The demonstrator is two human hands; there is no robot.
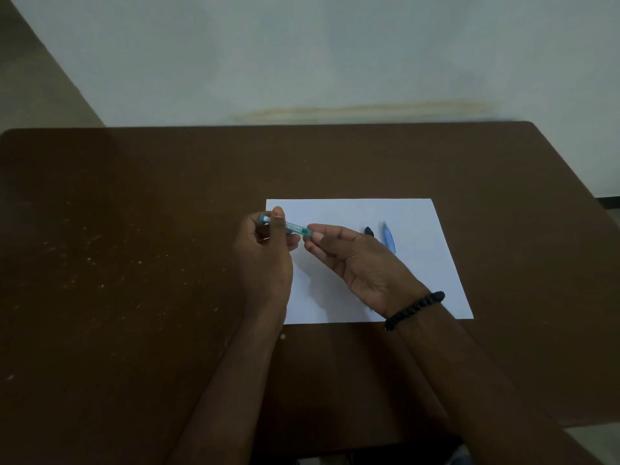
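- Gripping the left end of a green pen (295,227), the left hand (265,250) was seen with its thumb laid upright across the barrel and its fingers curled in behind it.
- The right end of the same pen was pinched between the thumb and fingertips of the right hand (355,260), whose palm was turned upward.
- The two hands were held close together, joined only by the pen, which was kept nearly level, its right end a little lower.
- The pen was held in the air above the left part of a sheet of paper (419,280), clear of it.
- A black bead bracelet (414,310) was worn on the right wrist.
- Just beyond the right hand, a small black object (369,231) was partly hidden on the paper; what it was could not be told.
- What looked like a blue pen (388,236) was laid beside it, further right on the sheet.
- The white sheet was spread flat on a dark brown table (134,263), right of the middle.
- A pale wall (302,45) was seen behind the far edge of the table.
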